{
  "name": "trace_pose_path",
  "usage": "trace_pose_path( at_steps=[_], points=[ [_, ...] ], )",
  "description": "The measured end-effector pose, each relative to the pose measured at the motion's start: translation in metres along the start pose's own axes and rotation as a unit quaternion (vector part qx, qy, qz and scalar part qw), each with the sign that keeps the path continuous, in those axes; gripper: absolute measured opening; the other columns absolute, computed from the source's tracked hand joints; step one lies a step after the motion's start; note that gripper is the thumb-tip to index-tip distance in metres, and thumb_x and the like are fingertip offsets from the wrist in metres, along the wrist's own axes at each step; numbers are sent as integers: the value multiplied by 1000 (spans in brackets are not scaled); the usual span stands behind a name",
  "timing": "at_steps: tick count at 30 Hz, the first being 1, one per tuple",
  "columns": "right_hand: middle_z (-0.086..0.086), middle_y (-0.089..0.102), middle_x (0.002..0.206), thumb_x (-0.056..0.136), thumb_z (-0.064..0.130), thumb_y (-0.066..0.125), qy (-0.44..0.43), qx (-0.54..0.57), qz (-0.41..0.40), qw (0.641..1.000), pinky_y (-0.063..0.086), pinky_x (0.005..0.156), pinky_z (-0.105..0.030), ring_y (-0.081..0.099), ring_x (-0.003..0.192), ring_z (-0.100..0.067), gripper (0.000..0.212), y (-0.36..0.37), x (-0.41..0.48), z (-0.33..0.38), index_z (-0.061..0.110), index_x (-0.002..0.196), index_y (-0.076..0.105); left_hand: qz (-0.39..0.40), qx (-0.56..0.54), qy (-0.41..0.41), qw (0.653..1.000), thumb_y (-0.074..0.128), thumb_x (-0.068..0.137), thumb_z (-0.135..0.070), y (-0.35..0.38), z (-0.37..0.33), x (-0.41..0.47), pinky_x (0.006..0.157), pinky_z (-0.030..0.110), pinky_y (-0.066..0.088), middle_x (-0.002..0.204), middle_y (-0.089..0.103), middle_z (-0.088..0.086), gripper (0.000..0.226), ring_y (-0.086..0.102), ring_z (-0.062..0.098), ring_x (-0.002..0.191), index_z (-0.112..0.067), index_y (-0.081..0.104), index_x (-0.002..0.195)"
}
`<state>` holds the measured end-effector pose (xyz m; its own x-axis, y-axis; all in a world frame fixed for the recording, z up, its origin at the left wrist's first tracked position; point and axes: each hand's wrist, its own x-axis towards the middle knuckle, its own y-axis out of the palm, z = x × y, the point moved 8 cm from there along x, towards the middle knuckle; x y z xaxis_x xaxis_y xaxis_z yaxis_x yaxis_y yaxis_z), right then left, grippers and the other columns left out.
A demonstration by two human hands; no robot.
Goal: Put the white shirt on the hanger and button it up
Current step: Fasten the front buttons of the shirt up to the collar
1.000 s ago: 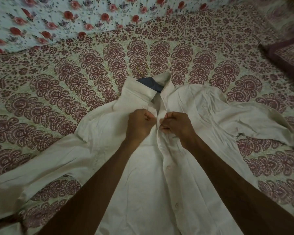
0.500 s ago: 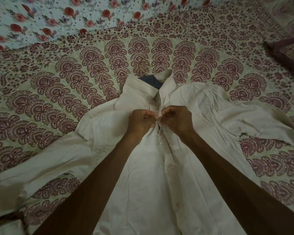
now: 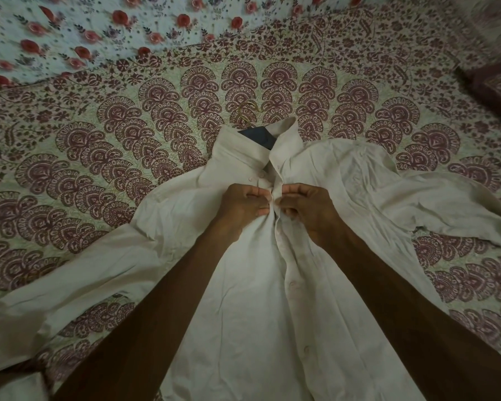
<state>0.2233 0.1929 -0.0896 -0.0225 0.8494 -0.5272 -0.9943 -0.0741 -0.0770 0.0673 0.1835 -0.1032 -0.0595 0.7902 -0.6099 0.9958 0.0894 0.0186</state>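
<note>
There are no words, numbers, labels or signs to read anywhere here. The white shirt (image 3: 258,299) shows no writing. The bed cover (image 3: 128,157) has only flower and leaf shapes.

The scene was dimly and evenly lit, without glare or hard shadows. Wide-angle distortion bowed the edges; the floral cloth (image 3: 70,33) toward 11 o'clock was motion-blurred.

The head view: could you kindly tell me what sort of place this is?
Probably a bedroom: the white button-up shirt lies on a maroon-and-cream printed bedspread, with a pale rose-print sheet beyond and a maroon-edged pillow at right.
</note>
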Motion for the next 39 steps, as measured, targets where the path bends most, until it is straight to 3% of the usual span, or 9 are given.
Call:
trace_pose_path(
  at_steps=[5, 10, 15, 18, 21, 26, 29, 32, 39],
  points=[
    [-4, 55, 56, 79, -2, 72, -6, -31, -9, 999, 48, 55, -22, 51, 52, -12, 16, 0, 2, -2, 6, 69, 63, -15, 20, 6, 1000, 67, 85, 1, 0, 1, -1, 73, 25, 60, 85, 70, 12, 6, 69, 20, 77, -2, 71, 88],
    [-12, 67, 74, 83, -5, 68, 3, 48, 8, 999, 58, 67, -25, 64, 67, -18, 11, -1, -1, -6, 1, 92, 70, -32, 57, 35, 997, 68, 83, 3, -1, -4, -4, 66, 25, 58, 78, 70, 12, 10, 69, 19, 69, -5, 71, 80],
    [-12, 74, 81, 86, -6, 67, -31, 86, 29, 995, 60, 67, -22, 74, 72, -18, 14, -1, -4, -6, 1, 97, 71, -33, 75, 48, 995, 74, 75, 1, -1, -7, -4, 79, 43, 61, 81, 73, 21, 6, 73, 35, 78, -4, 74, 78],
    [-7, 76, 81, 77, 2, 78, -58, 21, -5, 998, 61, 71, -25, 75, 75, -15, 12, -1, -2, -3, 10, 87, 75, -15, 43, 25, 999, 77, 73, 1, -1, -3, -2, 83, 46, 59, 84, 73, 24, 7, 73, 36, 80, -2, 74, 79],
    [3, 76, 75, 69, 12, 86, -87, -86, -91, 988, 57, 70, -14, 73, 70, -4, 15, -4, 2, 3, 17, 80, 76, -2, 22, 2, 1000, 76, 76, 0, 0, 0, 0, 82, 43, 60, 95, 72, 25, 20, 73, 34, 84, 7, 71, 94],
    [12, 71, 77, 68, 22, 85, -158, -207, -144, 955, 46, 64, 0, 64, 65, 8, 26, 1, -2, 17, 18, 91, 72, 49, -42, -3, 998, 69, 88, -9, 3, -3, -5, 81, 35, 60, 98, 69, 26, 26, 72, 31, 89, 16, 64, 94],
    [12, 66, 75, 68, 28, 88, -183, -204, -145, 951, 51, 66, -5, 65, 67, 5, 41, 3, -9, 22, 18, 101, 65, 20, -36, -3, 999, 75, 82, -8, 0, -2, -5, 71, 29, 61, 98, 71, 25, 30, 73, 29, 85, 15, 65, 99],
    [17, 63, 70, 64, 27, 92, -185, -189, -142, 954, 50, 67, -2, 63, 60, 12, 53, 4, -13, 22, 16, 105, 60, -23, -37, 1, 999, 74, 82, -2, -3, -1, -2, 60, 25, 59, 89, 71, 21, 18, 72, 20, 69, 9, 66, 94],
    [30, 51, 72, 65, 14, 90, -257, -196, -145, 935, 39, 63, 6, 54, 67, 29, 50, 2, -24, 28, 5, 103, 59, -57, -19, 44, 997, 74, 80, 1, -5, 3, 1, 69, 36, 61, 88, 70, 18, 15, 72, 29, 78, -5, 66, 91]
  ],
)
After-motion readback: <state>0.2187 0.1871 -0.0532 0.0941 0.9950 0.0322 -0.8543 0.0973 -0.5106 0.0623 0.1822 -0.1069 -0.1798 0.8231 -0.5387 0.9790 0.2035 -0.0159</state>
